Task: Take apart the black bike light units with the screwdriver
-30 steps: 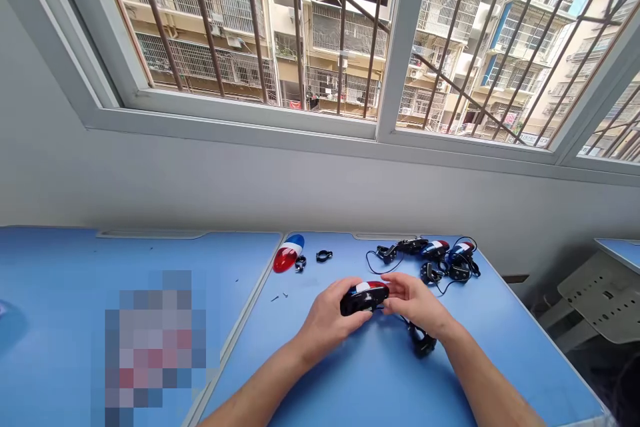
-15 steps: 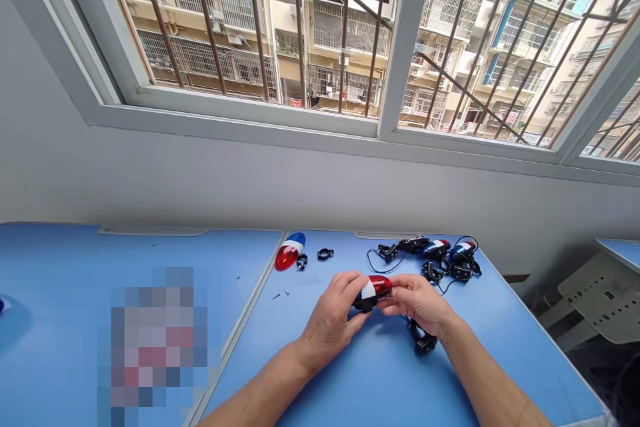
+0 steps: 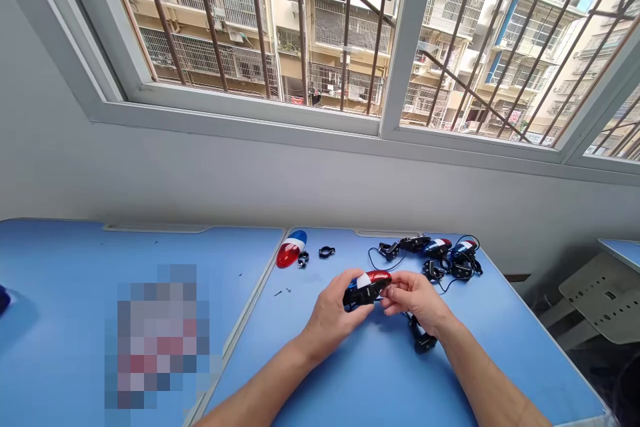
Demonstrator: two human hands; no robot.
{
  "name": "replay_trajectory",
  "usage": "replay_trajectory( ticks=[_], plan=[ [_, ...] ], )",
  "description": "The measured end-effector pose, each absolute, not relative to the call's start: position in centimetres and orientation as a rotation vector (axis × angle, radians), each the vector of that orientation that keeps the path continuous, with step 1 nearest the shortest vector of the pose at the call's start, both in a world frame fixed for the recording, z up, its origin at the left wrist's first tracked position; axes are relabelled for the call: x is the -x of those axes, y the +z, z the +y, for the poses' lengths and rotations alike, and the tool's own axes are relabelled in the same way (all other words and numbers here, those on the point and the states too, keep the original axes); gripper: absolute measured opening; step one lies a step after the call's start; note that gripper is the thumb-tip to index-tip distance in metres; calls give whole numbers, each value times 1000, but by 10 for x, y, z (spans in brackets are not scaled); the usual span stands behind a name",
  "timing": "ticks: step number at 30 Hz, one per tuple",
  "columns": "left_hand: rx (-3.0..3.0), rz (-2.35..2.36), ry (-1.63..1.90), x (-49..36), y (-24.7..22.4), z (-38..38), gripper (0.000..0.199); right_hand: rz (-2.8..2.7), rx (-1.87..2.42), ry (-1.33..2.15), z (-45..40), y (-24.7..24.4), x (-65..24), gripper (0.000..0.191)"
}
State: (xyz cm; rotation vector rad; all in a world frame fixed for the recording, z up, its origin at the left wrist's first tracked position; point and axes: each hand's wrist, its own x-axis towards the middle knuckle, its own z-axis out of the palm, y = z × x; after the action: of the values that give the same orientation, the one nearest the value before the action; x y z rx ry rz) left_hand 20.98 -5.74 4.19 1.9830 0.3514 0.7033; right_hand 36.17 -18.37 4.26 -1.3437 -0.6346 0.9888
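Note:
My left hand point(image 3: 330, 313) is wrapped round the blue end of a bike light point(image 3: 369, 288) with a red, white and blue cover and a black base. The light is held above the blue table, its black side tipped toward me. At its red end, the fingers of my right hand point(image 3: 416, 299) are closed, gripping the tip; the exact contact is partly hidden. Below my right hand, a black clamp piece point(image 3: 424, 341) with a cable lies on the table. Two small screws point(image 3: 283, 291) lie left of my left hand.
A loose red, white and blue cover point(image 3: 291, 249) lies at the back left, beside two black ring clamps point(image 3: 327, 252). Several lights and cabled black parts point(image 3: 439, 248) are bunched at the back right. A pixelated patch covers something on the left table point(image 3: 60, 260).
The light has been turned in my hands, so more of its black base now faces me. My left fingers have shifted slightly on it. The view has moved a little.

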Motion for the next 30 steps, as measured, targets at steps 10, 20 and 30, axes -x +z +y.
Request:
replay_trajectory(
  ticks=[10, 20, 30],
  plan=[
    [-1280, 429, 414, -209, 57, -47, 44, -587, 1329, 1031, -187, 57, -349, 47],
    [-881, 401, 270, -212, 49, -43, 25, -623, 1277, 1139, -185, 60, -333, 39],
    [-848, 385, 411, -216, 46, -48, 22, -628, 1217, 1263, -181, 46, -322, 40]
  ],
)
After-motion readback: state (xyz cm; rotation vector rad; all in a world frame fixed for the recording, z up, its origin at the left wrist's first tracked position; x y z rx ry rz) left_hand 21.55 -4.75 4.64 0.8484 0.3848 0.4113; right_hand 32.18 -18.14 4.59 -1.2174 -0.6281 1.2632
